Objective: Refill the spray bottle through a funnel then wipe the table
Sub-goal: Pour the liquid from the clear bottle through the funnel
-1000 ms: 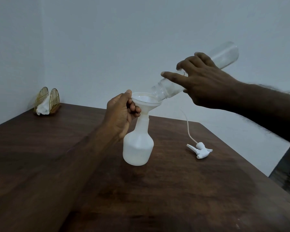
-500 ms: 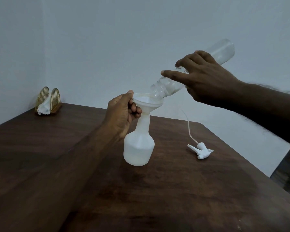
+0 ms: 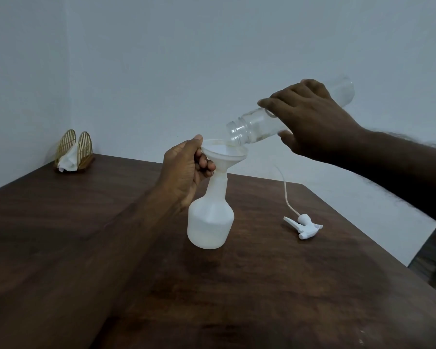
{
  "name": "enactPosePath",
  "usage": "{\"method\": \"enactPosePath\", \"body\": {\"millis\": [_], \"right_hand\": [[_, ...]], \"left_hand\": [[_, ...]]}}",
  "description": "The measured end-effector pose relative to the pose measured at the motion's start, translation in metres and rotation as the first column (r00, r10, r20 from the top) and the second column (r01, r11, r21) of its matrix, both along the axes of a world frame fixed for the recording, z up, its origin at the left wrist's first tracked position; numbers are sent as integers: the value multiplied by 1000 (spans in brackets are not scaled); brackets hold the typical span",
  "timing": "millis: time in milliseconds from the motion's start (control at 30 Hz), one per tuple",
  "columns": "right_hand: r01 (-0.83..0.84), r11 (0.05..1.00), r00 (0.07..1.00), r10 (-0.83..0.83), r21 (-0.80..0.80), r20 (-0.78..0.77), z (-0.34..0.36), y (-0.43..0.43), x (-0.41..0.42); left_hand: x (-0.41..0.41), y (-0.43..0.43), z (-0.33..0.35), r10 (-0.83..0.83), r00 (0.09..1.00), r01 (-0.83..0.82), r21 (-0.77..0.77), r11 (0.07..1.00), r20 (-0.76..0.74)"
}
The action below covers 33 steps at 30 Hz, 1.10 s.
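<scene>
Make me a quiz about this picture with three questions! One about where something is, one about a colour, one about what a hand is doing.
1. Where is the spray head? A) on the table, right of the spray bottle B) screwed onto it C) on the floor
2. What colour is the funnel? A) red B) white C) green
3. What is the right hand doing? A) lying flat B) holding the clear bottle tilted over the funnel C) wiping
Answers: 1 A, it lies on the wood; 2 B, it looks white; 3 B, the bottle's mouth is above the funnel.
</scene>
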State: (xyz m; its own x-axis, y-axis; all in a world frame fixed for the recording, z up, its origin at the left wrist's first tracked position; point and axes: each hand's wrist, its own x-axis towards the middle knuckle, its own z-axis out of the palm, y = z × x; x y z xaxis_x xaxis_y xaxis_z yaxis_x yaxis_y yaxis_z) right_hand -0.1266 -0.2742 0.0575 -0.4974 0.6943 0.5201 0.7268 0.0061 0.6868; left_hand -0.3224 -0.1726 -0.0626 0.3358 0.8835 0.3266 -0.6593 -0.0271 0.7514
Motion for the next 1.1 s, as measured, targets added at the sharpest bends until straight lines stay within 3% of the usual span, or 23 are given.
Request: {"method": "enactPosePath", "body": {"millis": [67, 200, 300, 1100], "right_hand": [[-1, 1000, 1000, 1, 2, -5, -1, 0, -1], [-17, 1000, 992, 15, 13, 128, -6, -3, 0], [-1, 1000, 998, -1, 30, 62, -7, -3, 1], [27, 994, 999, -31, 105, 35, -15, -5, 3]], "left_hand": [[-1, -1, 0, 4, 1000, -4, 2, 1000, -6], [0, -2, 0, 12, 1000, -12, 6, 1000, -18], [0, -2, -1, 13, 1000, -13, 7, 1000, -20], [-2, -1, 0, 14, 1000, -13, -19, 1000, 5]]}}
